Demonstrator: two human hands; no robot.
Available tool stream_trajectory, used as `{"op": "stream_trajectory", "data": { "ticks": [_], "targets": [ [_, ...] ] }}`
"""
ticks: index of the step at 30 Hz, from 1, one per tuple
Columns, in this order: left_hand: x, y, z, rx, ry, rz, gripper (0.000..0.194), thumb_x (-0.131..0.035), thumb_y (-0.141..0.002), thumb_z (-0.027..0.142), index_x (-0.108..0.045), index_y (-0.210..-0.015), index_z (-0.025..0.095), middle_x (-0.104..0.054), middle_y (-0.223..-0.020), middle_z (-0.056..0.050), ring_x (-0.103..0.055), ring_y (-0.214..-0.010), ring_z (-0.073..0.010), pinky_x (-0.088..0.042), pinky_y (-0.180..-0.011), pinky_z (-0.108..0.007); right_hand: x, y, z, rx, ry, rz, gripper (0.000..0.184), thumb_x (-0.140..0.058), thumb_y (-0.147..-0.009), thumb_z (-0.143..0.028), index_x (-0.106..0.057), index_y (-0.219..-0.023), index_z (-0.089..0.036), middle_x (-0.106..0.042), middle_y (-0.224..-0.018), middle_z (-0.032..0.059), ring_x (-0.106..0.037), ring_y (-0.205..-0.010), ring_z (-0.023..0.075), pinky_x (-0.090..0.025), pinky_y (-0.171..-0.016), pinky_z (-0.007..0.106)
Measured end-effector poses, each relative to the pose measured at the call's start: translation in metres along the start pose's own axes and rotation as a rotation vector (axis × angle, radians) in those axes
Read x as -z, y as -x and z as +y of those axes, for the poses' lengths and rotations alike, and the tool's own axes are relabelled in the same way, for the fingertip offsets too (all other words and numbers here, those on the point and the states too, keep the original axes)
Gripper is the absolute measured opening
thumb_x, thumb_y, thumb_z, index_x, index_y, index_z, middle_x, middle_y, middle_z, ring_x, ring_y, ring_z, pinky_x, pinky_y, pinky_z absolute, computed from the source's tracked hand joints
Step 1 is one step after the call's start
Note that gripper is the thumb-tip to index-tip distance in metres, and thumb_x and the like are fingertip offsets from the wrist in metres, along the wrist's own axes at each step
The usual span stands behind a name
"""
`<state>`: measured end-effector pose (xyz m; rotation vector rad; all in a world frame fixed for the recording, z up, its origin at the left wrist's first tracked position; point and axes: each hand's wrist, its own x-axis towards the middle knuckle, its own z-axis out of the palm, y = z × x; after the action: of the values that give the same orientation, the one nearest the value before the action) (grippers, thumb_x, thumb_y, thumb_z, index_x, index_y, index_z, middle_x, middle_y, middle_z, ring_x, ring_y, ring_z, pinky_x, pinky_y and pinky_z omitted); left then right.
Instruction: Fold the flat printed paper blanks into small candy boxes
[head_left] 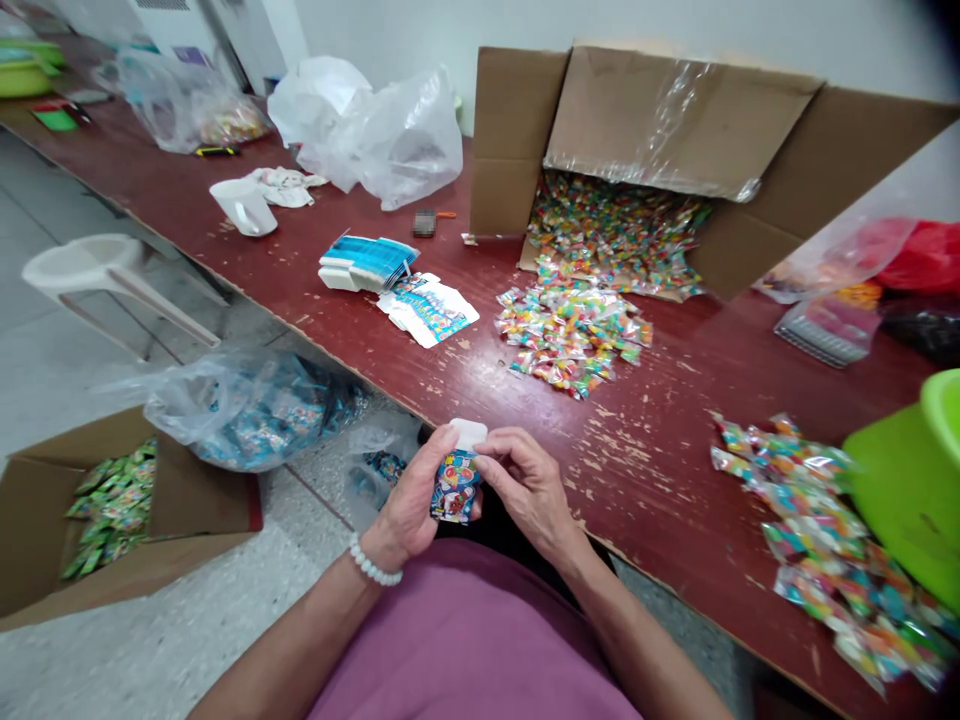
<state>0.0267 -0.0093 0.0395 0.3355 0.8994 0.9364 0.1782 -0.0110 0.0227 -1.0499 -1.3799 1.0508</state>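
My left hand and my right hand both grip a small printed paper box with a white flap on top, held over my lap just in front of the table's near edge. The left wrist wears a white bead bracelet. A heap of small colourful candy packets lies on the dark red table ahead of my hands. Flat unfolded boxes and a blue stack of them lie to the left of that heap.
An open cardboard carton on its side spills candy at the back. More packets and a green basin sit at right. On the floor at left: a plastic bag, a carton of green packets, a white stool.
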Motion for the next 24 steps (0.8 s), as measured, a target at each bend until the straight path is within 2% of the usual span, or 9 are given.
{"op": "stream_trajectory", "data": {
  "ticks": [3, 6, 9, 12, 15, 17, 21, 24],
  "targets": [
    [0.001, -0.001, -0.002, 0.031, -0.006, -0.037, 0.034, -0.06, -0.093, 0.046, -0.063, -0.106, 0.015, -0.069, -0.072, -0.004, -0.063, -0.044, -0.0159, -0.054, -0.039, -0.027, -0.001, -0.004, 0.001, -0.137, -0.14, -0.024, 0.011, -0.077, -0.083, -0.033, -0.075, -0.081, -0.022, -0.069, -0.097, 0.0044, -0.067, -0.083, 0.0173, -0.056, -0.071, 0.028],
    [0.003, -0.002, -0.001, 0.035, 0.001, -0.085, 0.04, -0.058, -0.094, 0.052, -0.061, -0.114, 0.018, -0.07, -0.075, -0.004, -0.064, -0.045, -0.0168, -0.055, -0.04, -0.027, -0.003, -0.008, 0.002, -0.241, -0.286, 0.001, 0.021, -0.081, -0.079, -0.036, -0.073, -0.094, -0.023, -0.07, -0.084, 0.0, -0.062, -0.064, 0.0128, -0.054, -0.059, 0.025],
    [0.004, -0.002, 0.002, 0.055, 0.007, -0.133, 0.05, -0.052, -0.094, 0.061, -0.057, -0.126, 0.023, -0.069, -0.077, -0.002, -0.065, -0.044, -0.0181, -0.054, -0.038, -0.03, -0.001, -0.01, 0.001, -0.127, -0.144, -0.064, 0.018, -0.074, -0.086, -0.035, -0.074, -0.101, -0.025, -0.071, -0.087, 0.002, -0.066, -0.073, 0.016, -0.055, -0.067, 0.028],
    [0.004, -0.001, 0.003, 0.07, -0.02, -0.115, 0.044, -0.056, -0.094, 0.052, -0.059, -0.128, 0.023, -0.069, -0.077, -0.001, -0.063, -0.043, -0.0165, -0.053, -0.037, -0.028, 0.003, -0.009, 0.0, -0.034, -0.009, -0.174, 0.011, -0.073, -0.088, -0.034, -0.076, -0.088, -0.023, -0.072, -0.092, 0.0044, -0.067, -0.087, 0.0195, -0.054, -0.081, 0.033],
    [0.003, -0.001, 0.001, 0.014, -0.087, -0.068, 0.043, -0.063, -0.091, 0.042, -0.063, -0.129, 0.021, -0.07, -0.081, -0.002, -0.064, -0.047, -0.0149, -0.052, -0.039, -0.025, 0.006, -0.01, -0.001, -0.179, -0.093, -0.17, 0.015, -0.077, -0.084, -0.035, -0.072, -0.082, -0.021, -0.071, -0.087, 0.0029, -0.066, -0.076, 0.0169, -0.054, -0.071, 0.029],
    [0.003, -0.001, -0.001, -0.001, -0.12, -0.052, 0.049, -0.061, -0.091, 0.047, -0.063, -0.131, 0.019, -0.071, -0.08, -0.003, -0.063, -0.047, -0.0145, -0.052, -0.04, -0.024, 0.005, -0.011, -0.002, -0.265, -0.16, -0.16, 0.017, -0.08, -0.081, -0.034, -0.07, -0.082, -0.02, -0.072, -0.088, 0.0023, -0.064, -0.071, 0.0148, -0.052, -0.063, 0.026],
    [0.006, -0.002, -0.003, 0.085, -0.122, -0.091, 0.066, -0.047, -0.093, 0.066, -0.06, -0.137, 0.018, -0.072, -0.077, -0.007, -0.062, -0.044, -0.0154, -0.051, -0.039, -0.025, 0.002, -0.018, -0.011, -0.365, -0.325, -0.253, 0.019, -0.081, -0.078, -0.035, -0.071, -0.077, -0.018, -0.073, -0.087, 0.003, -0.062, -0.063, 0.0122, -0.051, -0.057, 0.024],
    [0.008, -0.002, -0.002, 0.091, -0.133, -0.11, 0.067, -0.047, -0.094, 0.066, -0.059, -0.139, 0.017, -0.073, -0.077, -0.009, -0.063, -0.045, -0.0159, -0.051, -0.039, -0.025, -0.001, -0.021, -0.014, -0.414, -0.355, -0.24, 0.022, -0.082, -0.076, -0.036, -0.071, -0.073, -0.017, -0.075, -0.09, 0.0046, -0.06, -0.057, 0.0113, -0.049, -0.052, 0.025]
  ]
}}
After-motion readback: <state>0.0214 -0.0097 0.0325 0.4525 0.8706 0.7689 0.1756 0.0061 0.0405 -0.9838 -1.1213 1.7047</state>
